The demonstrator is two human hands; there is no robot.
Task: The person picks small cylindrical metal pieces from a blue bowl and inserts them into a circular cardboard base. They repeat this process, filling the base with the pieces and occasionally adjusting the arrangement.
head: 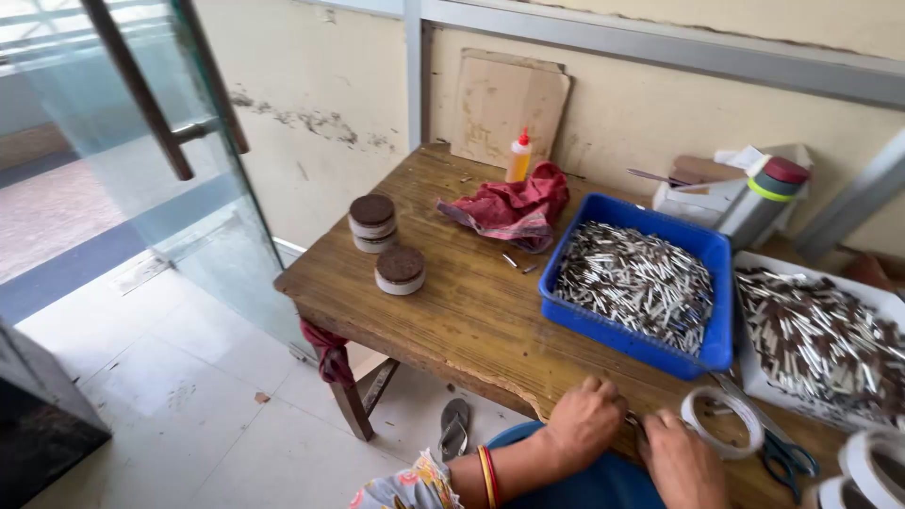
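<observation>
My left hand (586,420) rests on the front edge of the wooden table (452,302), its fingers curled around a small dark piece that I cannot make out. My right hand (681,462) is close beside it, fingers bent over the same small piece. A roll of white tape (722,421) lies just right of my right hand. A blue tray (716,283) full of small silver and dark sticks stands just beyond my hands.
A white tray (768,377) of similar sticks sits to the right, with scissors (787,459) and more tape rolls (872,467) in front. Three brown-topped round tins (400,269), a red cloth (514,207) and a glue bottle (519,155) lie further back. A glass door (141,160) stands at left.
</observation>
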